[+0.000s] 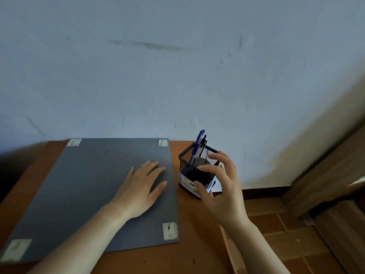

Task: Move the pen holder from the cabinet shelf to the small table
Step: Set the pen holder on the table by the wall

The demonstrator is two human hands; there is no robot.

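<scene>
A black mesh pen holder [190, 165] with a white label stands upright on the brown small table [189, 246], near its far right corner. A blue pen [199, 142] and a dark pen stick out of it. My right hand [223, 191] curves around the holder's near right side with fingers spread, thumb low by the label and fingertips by the rim. Whether they still touch it I cannot tell. My left hand [142, 186] lies flat, palm down, on a grey mat [85, 186] to the left of the holder.
The grey mat, taped at its corners, covers most of the tabletop. A pale wall rises right behind the table. To the right lie a brown tiled floor [288, 236] and a wooden door frame [327, 175]. The table's right edge runs just under my right forearm.
</scene>
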